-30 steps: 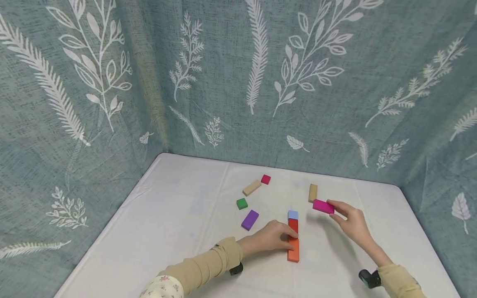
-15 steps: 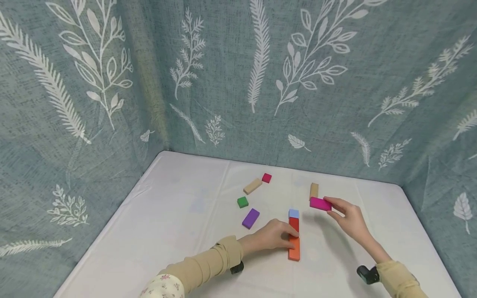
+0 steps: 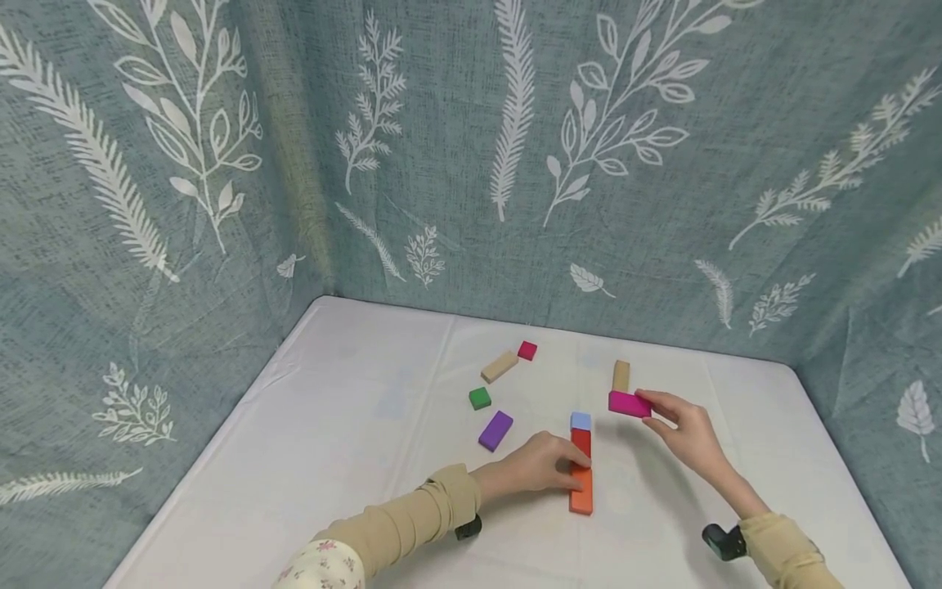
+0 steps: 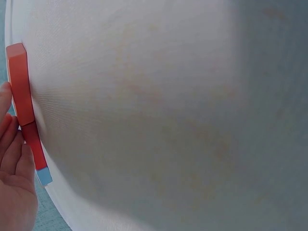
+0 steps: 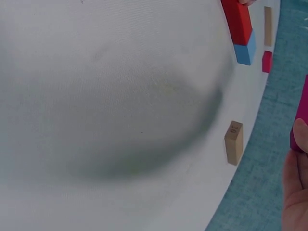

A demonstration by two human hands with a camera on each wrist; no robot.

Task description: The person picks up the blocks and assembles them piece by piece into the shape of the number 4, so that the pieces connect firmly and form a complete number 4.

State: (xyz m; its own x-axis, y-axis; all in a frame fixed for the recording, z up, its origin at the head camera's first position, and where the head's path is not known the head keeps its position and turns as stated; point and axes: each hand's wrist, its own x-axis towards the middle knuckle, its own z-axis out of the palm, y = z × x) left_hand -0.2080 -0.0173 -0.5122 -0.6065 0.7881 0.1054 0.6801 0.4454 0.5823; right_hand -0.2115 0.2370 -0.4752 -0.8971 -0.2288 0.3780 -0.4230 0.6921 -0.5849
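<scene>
My left hand [image 3: 540, 465] rests at a row of blocks, thumb on the orange block [image 3: 581, 501] and fingers over the near end of the red block [image 3: 580, 442]. A gap shows between thumb and fingers. The light blue block [image 3: 580, 421] touches the red block's far end, and the orange one its near end; part of the seam is covered. To the right, my right hand [image 3: 688, 433] pinches a magenta block [image 3: 629, 404] by one end, held above the table. In the right wrist view, the thumb presses on that magenta block [image 5: 302, 113], partly cut off by the frame.
Left of the row lie a purple block [image 3: 496, 430] and a green block [image 3: 480, 398]. Farther back are a plain wooden block [image 3: 500, 366] and a small crimson block [image 3: 527, 351]. Another wooden block [image 5: 234, 143], marked 30, lies behind the right hand. A curtain [image 3: 456, 164] borders the white table [image 3: 353, 393].
My right hand has moved slightly left with the magenta block, closer to the row. My left hand stays at the red and orange blocks.
</scene>
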